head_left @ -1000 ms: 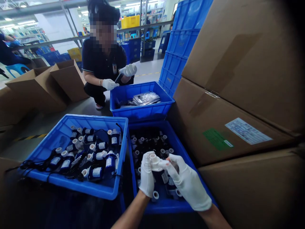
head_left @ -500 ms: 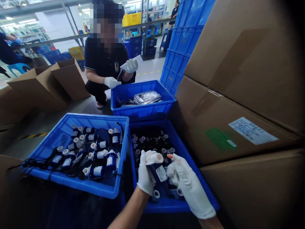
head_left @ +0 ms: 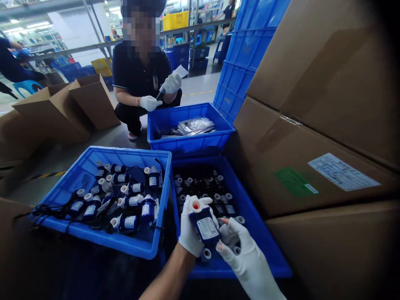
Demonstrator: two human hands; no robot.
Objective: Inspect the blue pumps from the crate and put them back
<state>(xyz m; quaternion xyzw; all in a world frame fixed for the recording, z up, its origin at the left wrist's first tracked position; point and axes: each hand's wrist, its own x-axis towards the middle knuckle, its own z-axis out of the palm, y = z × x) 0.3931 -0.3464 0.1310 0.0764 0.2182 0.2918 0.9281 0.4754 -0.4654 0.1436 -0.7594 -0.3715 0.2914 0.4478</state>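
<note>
- The cardboard cartons (head_left: 312, 125) stack along the right side and lean over the right-hand blue bin (head_left: 268, 258), which stands on the floor and holds dark pumps with white ports.
- The left-hand blue bin (head_left: 93, 239) touches it along their shared wall; labelled pumps with black cords lie inside.
- A far blue bin (head_left: 190, 146) sits behind both and holds plastic bags; a co-worker (head_left: 140, 71) crouches beyond it.
- The left hand (head_left: 190, 233) wraps around a small pump (head_left: 204, 225), held above the near end of the right-hand bin.
- The pump's long axis runs near to far, white port end with its red centre pointing away, label facing up.
- The right hand (head_left: 242, 254) is loosely spread, fingertips just beside the pump's near end.
- Judgement: keep the body clamped firmly and the label turned up, so the free fingers can work the near end without twisting it.
</note>
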